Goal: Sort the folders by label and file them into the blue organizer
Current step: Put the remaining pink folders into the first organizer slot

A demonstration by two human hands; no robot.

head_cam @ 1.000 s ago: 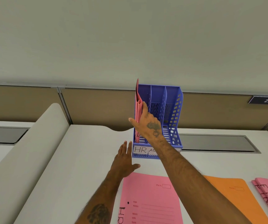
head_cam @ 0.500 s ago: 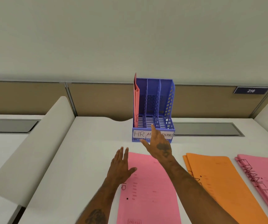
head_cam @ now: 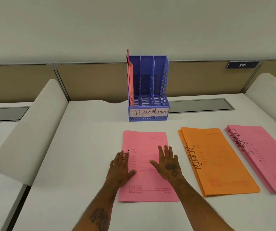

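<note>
The blue organizer (head_cam: pixel 148 90) stands at the back of the white desk, its three slots labelled HR, ADMIN and FINANCE. A pink folder (head_cam: pixel 130 77) stands upright in the HR slot; the other two slots hold nothing. A pink HR folder (head_cam: pixel 146 184) lies flat in front of me. My left hand (head_cam: pixel 119 167) rests flat over its left edge and my right hand (head_cam: pixel 166 163) lies flat on its right half, fingers spread. To the right lie an orange ADMIN stack (head_cam: pixel 217 160) and a pink FINANCE stack (head_cam: pixel 264 155).
Rounded white dividers rise on the left (head_cam: pixel 32 130) and right (head_cam: pixel 274 90) of the desk. Grey cable flaps (head_cam: pixel 200 105) are set into the desktop behind the organizer. A tan partition with a sign reading 216 (head_cam: pixel 242 64) backs the desk.
My right hand let go of the folder in the HR slot and drew back to the flat pink folder. My left hand slid onto that folder. The view tilted down.
</note>
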